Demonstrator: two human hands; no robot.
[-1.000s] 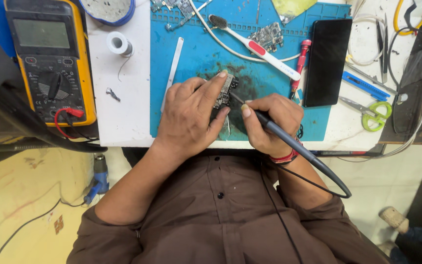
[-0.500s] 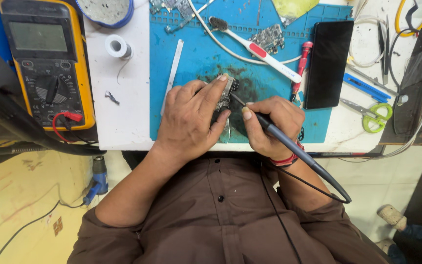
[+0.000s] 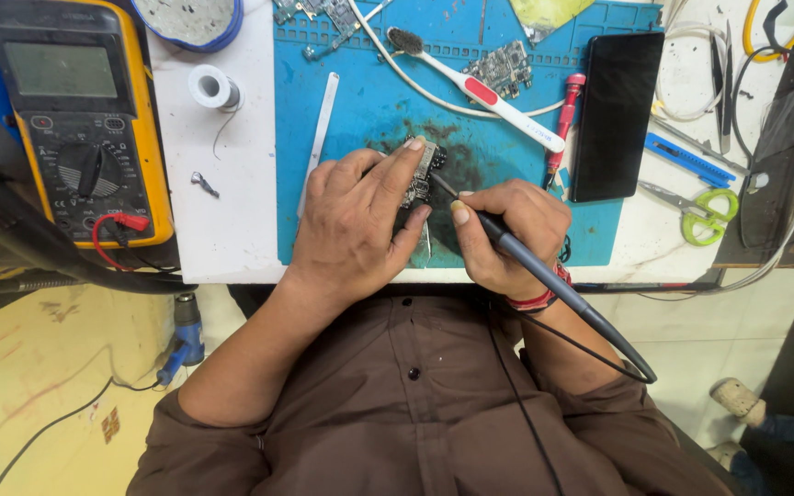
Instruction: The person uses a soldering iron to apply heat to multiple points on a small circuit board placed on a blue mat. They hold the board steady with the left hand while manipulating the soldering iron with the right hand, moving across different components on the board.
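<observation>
**Close work on a small board, centre of the frame**

Nearest, low in the frame: a brown buttoned shirt (image 3: pixel 415 413) and two forearms reaching up to the bench edge.

Left hand (image 3: pixel 360 220) lies palm-down over a small dark circuit board (image 3: pixel 423 179), fingers pressed together along its top and thumb pinching from below, apparently to keep it from sliding. Right hand (image 3: pixel 507 234) pinches a slim dark corded soldering iron (image 3: pixel 544 276) pen-fashion, thumb and forefinger close to the tip, which touches the board's right edge; the low grip seems to steady the point. Its cord trails off lower right.

Board rests on a blue rubber work mat (image 3: pixel 360 101), over a dark scorched patch at mid-frame.

Beyond, on the mat: a white toothbrush with red grip (image 3: pixel 480 87), a red-handled screwdriver (image 3: pixel 562 124), a black slab phone (image 3: pixel 616 115). Right of that, green-handled scissors (image 3: pixel 705 216). Upper left: a yellow-cased multimeter (image 3: pixel 85 119) and a small solder spool (image 3: pixel 211 87).
</observation>
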